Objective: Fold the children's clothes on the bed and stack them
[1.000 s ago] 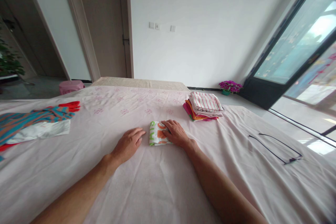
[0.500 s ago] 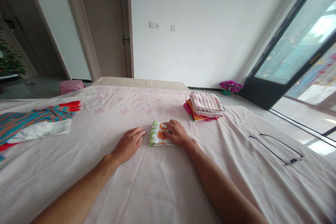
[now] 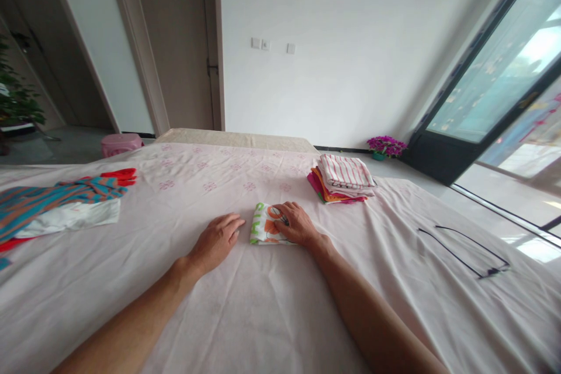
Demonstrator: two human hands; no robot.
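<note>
A small folded cloth [image 3: 263, 227], white with green letters and orange prints, lies on the pale pink sheet [image 3: 263, 304]. My right hand [image 3: 298, 223] rests on its right part, thumb and fingers spread across the top, covering some of the print. To the left of the cloth, a small gap away, my left hand [image 3: 220, 239] lies on the sheet with its fingers stretched out and nothing held. Beyond my right hand sits a stack of folded clothes [image 3: 344, 176], red-and-white striped on top, with orange and magenta layers below.
Loose clothes [image 3: 65, 201], striped teal and brown with red and white pieces, lie at the left. Eyeglasses [image 3: 491, 272] rest at the right. A pink stool [image 3: 121, 144] and purple flowers [image 3: 385, 146] stand on the floor beyond the bed's edges.
The view has shifted very slightly. Both hands and the folded cloth keep the same places relative to each other.
</note>
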